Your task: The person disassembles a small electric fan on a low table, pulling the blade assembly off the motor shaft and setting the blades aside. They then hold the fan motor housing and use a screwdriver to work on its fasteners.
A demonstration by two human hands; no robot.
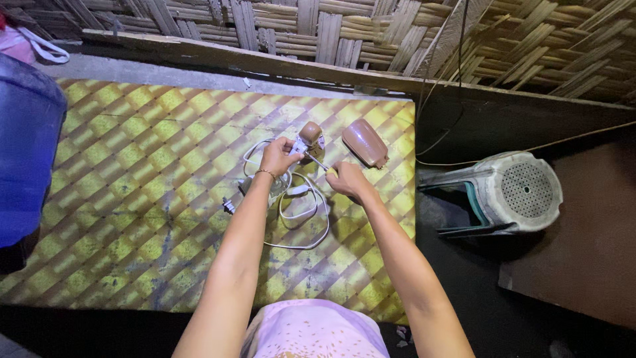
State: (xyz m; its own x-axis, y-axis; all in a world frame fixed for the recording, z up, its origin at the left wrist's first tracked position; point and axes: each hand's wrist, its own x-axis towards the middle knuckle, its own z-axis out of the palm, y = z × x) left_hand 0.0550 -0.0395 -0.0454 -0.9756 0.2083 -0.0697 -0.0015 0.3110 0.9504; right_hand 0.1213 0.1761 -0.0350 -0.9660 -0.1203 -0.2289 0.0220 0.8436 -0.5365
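Observation:
My left hand (pixel 278 156) pinches a small white part at the end of a white cord (pixel 299 219), right beside a small brown rounded device (pixel 311 134). My right hand (pixel 346 179) grips a screwdriver with a yellow handle; its thin metal shaft (pixel 318 162) points up-left at the white part. A brown oval cover (pixel 365 143) lies loose to the right of the device. The cord loops below my hands, and its dark plug (pixel 228 206) rests on the yellow and brown patterned mat (pixel 132 172).
A grey plastic stool (pixel 503 194) lies tipped on its side on the dark floor to the right. A blue container (pixel 26 146) stands at the left edge. A woven bamboo wall (pixel 371 33) runs along the back, with thin wires hanging in front of it.

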